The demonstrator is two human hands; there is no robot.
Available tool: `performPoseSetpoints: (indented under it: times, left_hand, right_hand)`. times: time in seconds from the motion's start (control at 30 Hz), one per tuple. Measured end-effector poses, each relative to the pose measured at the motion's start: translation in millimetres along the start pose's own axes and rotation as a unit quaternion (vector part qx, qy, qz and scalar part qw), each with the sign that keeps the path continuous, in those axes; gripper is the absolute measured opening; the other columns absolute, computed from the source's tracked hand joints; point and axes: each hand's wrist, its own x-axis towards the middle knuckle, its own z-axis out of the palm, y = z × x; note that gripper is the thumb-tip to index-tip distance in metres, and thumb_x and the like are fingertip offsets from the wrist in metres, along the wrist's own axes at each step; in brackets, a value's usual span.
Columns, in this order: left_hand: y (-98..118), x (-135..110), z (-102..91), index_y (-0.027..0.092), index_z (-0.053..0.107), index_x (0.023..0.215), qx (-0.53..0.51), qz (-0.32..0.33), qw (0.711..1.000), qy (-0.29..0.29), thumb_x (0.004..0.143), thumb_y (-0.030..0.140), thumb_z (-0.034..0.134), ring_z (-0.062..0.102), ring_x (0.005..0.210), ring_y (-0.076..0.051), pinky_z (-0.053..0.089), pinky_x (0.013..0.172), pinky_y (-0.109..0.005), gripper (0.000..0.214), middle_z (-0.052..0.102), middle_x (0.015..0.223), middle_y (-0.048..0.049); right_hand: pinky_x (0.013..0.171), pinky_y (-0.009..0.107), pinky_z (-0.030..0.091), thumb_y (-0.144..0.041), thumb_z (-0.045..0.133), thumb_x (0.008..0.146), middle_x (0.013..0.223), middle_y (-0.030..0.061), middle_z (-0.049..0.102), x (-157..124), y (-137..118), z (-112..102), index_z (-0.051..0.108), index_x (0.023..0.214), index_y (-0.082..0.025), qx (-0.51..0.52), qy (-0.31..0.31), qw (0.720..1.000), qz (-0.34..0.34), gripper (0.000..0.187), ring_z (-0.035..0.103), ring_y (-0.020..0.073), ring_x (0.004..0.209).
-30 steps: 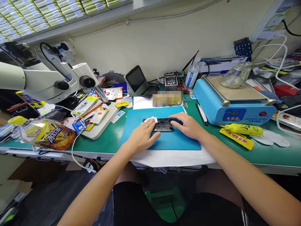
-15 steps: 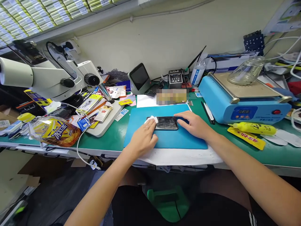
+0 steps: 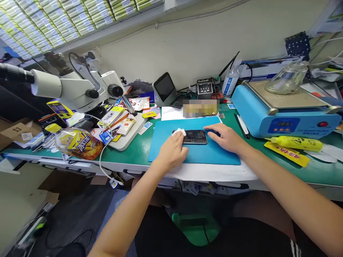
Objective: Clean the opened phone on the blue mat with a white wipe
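Observation:
A smartphone with a dark glass front lies flat, lengthwise, on the blue mat. My left hand presses a folded white wipe down at the phone's left end, its fingers together over it. The hand and wipe cover that end of the phone. Beside the right end, my right hand has its thumb and fingers spread, with the fingertips at the phone's edge. Whether they touch it I cannot tell. Under the mat's front edge lies a white sheet.
A microscope and a tea bottle stand left. Behind the mat are a small screen device and a control box. Right are a blue heating plate machine bearing a glass jar, and a yellow tube.
The camera view has turned slightly, so everything sits further right. My left hand stays with the wipe at the phone's left end; my right hand stays at the right end.

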Motion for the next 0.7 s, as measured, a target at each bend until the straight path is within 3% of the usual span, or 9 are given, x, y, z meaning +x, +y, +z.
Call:
performPoseSetpoints:
  times: [0.13, 0.23, 0.47, 0.57, 0.7]
  left_hand:
    - [-21, 10, -18.8, 0.002, 0.034, 0.153, -0.014, 0.026, 0.996, -0.079, 0.091, 0.028, 0.035, 0.023, 0.152, -0.024, 0.019, 0.125, -0.038, 0.067, 0.028, 0.163, -0.0140]
    - [-24, 0, -22.1, 0.005, 0.031, 0.155, -0.017, 0.036, 0.994, -0.104, 0.091, 0.030, 0.037, 0.017, 0.154, -0.023, 0.015, 0.126, -0.038, 0.069, 0.023, 0.165, -0.0120]
    - [-5, -35, -16.7, 0.008, 0.029, 0.155, 0.014, 0.002, 0.995, -0.103, 0.094, 0.035, 0.040, 0.016, 0.154, -0.022, 0.014, 0.126, -0.040, 0.068, 0.020, 0.165, -0.0134]
    - [5, -30, -17.0, 0.008, 0.030, 0.155, 0.028, -0.016, 0.994, -0.102, 0.097, 0.041, 0.037, 0.017, 0.154, -0.023, 0.016, 0.125, -0.040, 0.067, 0.021, 0.165, -0.0131]
    - [15, -5, -12.3, 0.006, 0.032, 0.154, 0.029, 0.001, 0.994, -0.102, 0.099, 0.041, 0.035, 0.017, 0.154, -0.023, 0.017, 0.125, -0.038, 0.066, 0.023, 0.164, -0.0137]
  right_hand:
    - [0.099, 0.054, 0.050, -0.043, 0.044, 0.094, 0.122, 0.0124, 0.072, 0, 4, 0, 0.069, 0.121, -0.019, -0.014, -0.010, 1.000, -0.014, 0.044, 0.061, 0.0336, 0.116]
    - [0.100, 0.054, 0.049, -0.043, 0.044, 0.094, 0.125, 0.0131, 0.070, 0, 7, 2, 0.068, 0.125, -0.019, -0.020, -0.026, 0.999, -0.043, 0.046, 0.059, 0.0348, 0.120]
    - [0.106, 0.060, 0.041, -0.050, 0.048, 0.091, 0.135, 0.0160, 0.064, -4, 7, 7, 0.061, 0.134, -0.016, -0.017, -0.059, 0.994, -0.092, 0.056, 0.051, 0.0390, 0.128]
    - [0.108, 0.059, 0.041, -0.043, 0.049, 0.091, 0.135, 0.0140, 0.064, -7, 7, 6, 0.061, 0.134, -0.018, 0.003, -0.052, 0.990, -0.129, 0.051, 0.051, 0.0370, 0.128]
    - [0.107, 0.059, 0.041, -0.038, 0.051, 0.090, 0.134, 0.0129, 0.064, -9, 8, 6, 0.061, 0.134, -0.020, 0.015, -0.042, 0.989, -0.139, 0.048, 0.053, 0.0359, 0.127]
